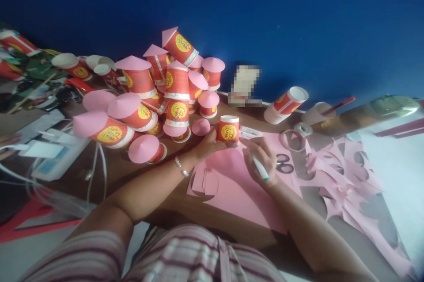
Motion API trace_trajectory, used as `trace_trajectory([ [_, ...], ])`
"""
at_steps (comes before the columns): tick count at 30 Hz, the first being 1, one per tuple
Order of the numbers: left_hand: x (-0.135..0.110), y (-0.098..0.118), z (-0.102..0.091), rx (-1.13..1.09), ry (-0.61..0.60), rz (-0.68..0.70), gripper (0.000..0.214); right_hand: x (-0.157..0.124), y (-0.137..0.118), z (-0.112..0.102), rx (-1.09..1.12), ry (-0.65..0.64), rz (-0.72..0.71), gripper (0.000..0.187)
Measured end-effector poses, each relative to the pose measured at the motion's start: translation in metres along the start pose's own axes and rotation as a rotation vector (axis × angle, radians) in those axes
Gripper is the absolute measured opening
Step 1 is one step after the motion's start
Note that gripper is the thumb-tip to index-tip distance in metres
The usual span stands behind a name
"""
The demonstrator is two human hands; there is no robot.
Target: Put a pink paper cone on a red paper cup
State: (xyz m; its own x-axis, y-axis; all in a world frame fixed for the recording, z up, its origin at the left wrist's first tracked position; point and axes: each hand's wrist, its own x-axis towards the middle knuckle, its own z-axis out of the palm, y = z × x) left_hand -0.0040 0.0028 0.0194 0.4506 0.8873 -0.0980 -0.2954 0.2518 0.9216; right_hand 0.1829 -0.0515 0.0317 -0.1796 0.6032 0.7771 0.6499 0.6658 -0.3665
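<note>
My left hand (209, 144) grips a red paper cup (228, 130) with a yellow round emblem and a white rim, held upright above the table. Close by on its right, my right hand (263, 158) is closed around a white marker (260, 168) with a green end. The marker's tip is hidden near the cup's lower edge. Beneath both hands lies a pink paper sheet (238, 189). Black-handled scissors (285, 168) rest on it, just past my right hand. A small pink paper cone (201, 127) stands left of the cup.
Several red cups with pink cone tops (177, 81) are piled at the left back. Pink paper scraps (344, 171) spread over the right side, near rolls of tape (293, 140). Stacked cups (286, 105) stand by the blue wall. White cables and a power strip (56, 154) lie left.
</note>
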Motion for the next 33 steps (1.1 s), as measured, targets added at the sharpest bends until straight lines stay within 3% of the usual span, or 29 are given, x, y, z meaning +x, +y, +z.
trace_trajectory([
  [8,0.0029,0.0004,0.0003,0.201,-0.047,0.063,0.059,-0.0039,-0.0043,0.0080,-0.019,0.048,-0.012,0.022],
  [16,0.0055,-0.0074,-0.0022,0.238,-0.019,0.135,0.063,-0.0037,0.0019,0.0058,-0.007,-0.007,-0.150,0.031],
  [28,0.0047,-0.0051,-0.0014,0.288,-0.051,0.144,0.053,-0.0050,0.0032,0.0057,-0.043,-0.063,-0.162,0.026],
  [33,0.0055,-0.0078,-0.0031,0.306,-0.027,0.156,0.062,-0.0031,0.0015,0.0049,-0.024,-0.083,-0.159,0.026],
])
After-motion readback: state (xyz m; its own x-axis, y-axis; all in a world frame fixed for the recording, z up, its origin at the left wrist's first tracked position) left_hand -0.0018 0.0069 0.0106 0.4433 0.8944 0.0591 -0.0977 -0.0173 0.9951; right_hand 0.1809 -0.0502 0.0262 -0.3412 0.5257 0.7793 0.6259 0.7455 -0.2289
